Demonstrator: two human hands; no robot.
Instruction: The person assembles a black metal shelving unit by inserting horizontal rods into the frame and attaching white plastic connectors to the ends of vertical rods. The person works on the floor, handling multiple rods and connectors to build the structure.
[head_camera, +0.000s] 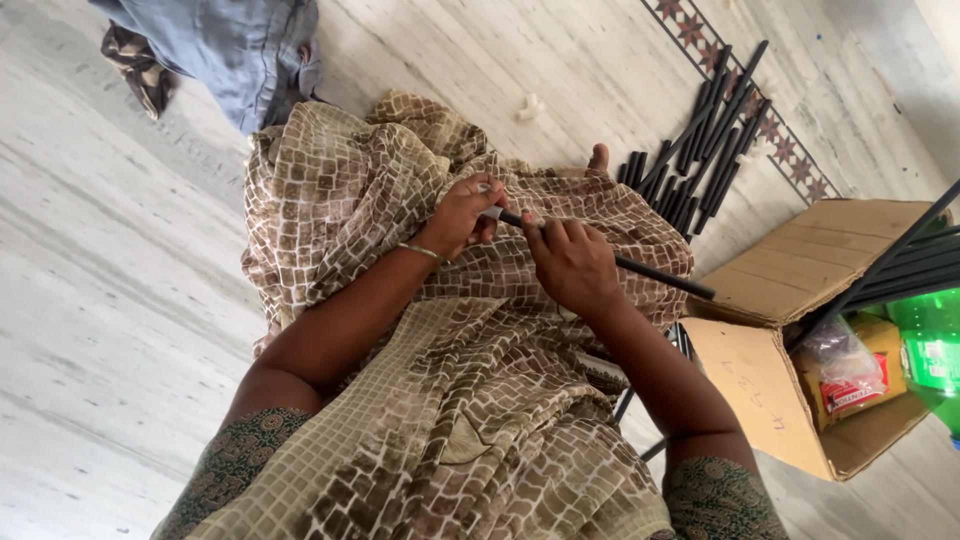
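Centrally in the frame, both hands close on a thin black rod lying across the lap. The left hand pinches its pale tip, possibly a small fitting, though the view is too poor to say. The right hand wraps the shaft just beside it. More black rods lie at upper right, a cardboard box at right.

Both hands, left hand and right hand, grip 1 black rod over a brown patterned lap cloth.
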